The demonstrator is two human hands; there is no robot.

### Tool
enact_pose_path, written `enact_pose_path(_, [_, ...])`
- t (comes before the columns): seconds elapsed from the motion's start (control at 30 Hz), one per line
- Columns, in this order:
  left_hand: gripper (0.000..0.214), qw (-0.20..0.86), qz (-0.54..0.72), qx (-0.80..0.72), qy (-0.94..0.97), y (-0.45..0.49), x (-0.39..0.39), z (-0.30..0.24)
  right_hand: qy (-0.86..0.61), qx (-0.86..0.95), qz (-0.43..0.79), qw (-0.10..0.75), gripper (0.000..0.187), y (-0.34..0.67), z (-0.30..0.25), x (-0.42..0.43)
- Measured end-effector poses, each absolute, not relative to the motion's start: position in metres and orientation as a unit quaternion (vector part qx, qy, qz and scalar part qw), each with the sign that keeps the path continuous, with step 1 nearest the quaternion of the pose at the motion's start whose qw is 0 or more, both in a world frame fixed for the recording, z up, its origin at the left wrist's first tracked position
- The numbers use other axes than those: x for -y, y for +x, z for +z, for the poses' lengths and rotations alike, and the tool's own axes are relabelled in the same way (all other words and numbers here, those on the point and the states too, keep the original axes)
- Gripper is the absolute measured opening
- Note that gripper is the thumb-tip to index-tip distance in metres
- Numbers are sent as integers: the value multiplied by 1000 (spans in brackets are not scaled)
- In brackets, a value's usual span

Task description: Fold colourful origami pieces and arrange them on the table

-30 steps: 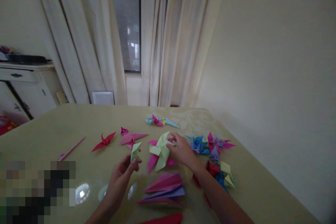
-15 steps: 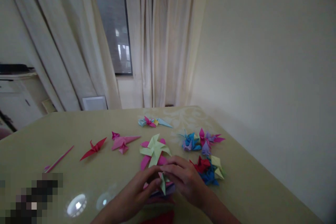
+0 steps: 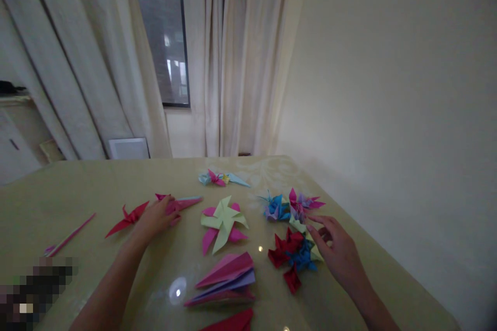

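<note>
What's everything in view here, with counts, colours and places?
Pinwheel: one, pale green over pink, centre
Folded stack: one, pink and purple, front
Cut-off paper: one, red, bottom edge
Paper crane: one, red, left
Pink paper: count unclear, pink, beside crane
Stick: one, mostly pink, far left
Far cluster: one, pale blue, pink, yellow, back
Upper right cluster: one, blue, pink, purple, right
Lower right cluster: one, red, blue, yellowish, right
Small paper: one, pale green, between clusters
Table: one, beige, foreground
Curtains: two, cream, back
Window: one, dark, between curtains
Panel: one, whitish, by left curtain
Cabinet: one, pale, left edge
Wall: one, pale, right
Left hand: one, bare, over pink paper
Right hand: one, bare, beside small paper
</note>
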State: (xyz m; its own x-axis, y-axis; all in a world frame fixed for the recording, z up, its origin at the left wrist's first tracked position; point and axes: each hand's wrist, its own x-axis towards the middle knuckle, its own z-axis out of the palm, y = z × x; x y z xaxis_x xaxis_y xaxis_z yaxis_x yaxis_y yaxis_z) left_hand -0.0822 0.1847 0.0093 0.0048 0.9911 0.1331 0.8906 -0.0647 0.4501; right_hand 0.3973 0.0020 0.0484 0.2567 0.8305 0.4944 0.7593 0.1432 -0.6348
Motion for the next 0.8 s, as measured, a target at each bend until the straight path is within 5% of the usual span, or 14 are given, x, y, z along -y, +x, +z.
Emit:
enact_pose_path(0.37, [27, 147, 295, -575, 749, -72, -165, 73, -464, 785, 100, 399, 21, 255, 116, -60])
enact_pose_path(0.57, [16, 187, 410, -393, 801, -37, -115, 125, -424, 825, 115, 356, 63, 223, 118, -78])
enact_pose_path(0.8, [9, 281, 428, -292, 808, -8, -83, 143, -408, 814, 263, 318, 12, 239, 139, -66])
